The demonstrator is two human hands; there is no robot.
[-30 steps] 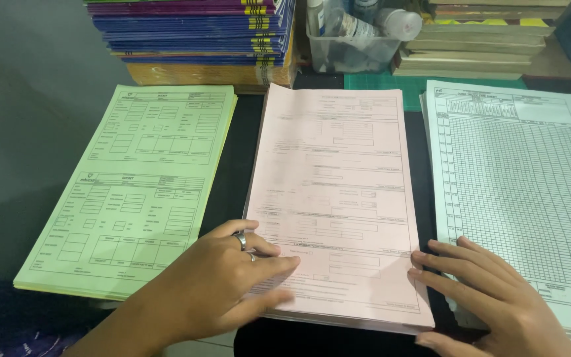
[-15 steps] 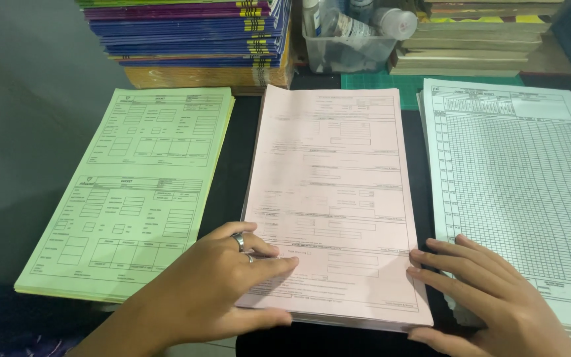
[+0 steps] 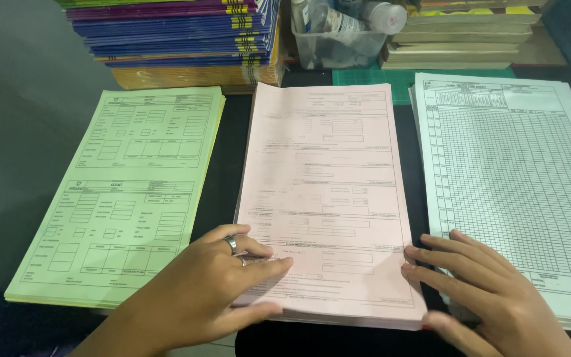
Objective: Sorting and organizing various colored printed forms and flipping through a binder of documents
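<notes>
Stack of pink printed paper forms (image 3: 328,198): desk's near-middle edge | left hand (image 3: 216,291) flat on its near-left corner, grip released; right hand (image 3: 490,294) open against its right edge | risk: uneven push may fan sheets toward white gridded stack (image 3: 517,185)

- Office or print-shop paperwork desk, can't tell which.
- Three stacks of printed forms side by side on a dark table (image 3: 226,165): green stack (image 3: 127,192), pink stack (image 3: 325,198), white gridded stack (image 3: 517,185).
- Pile of bound booklets (image 3: 180,36) at the back.
- Clear tub of bottles (image 3: 342,33), green cutting mat (image 3: 398,78).
</notes>
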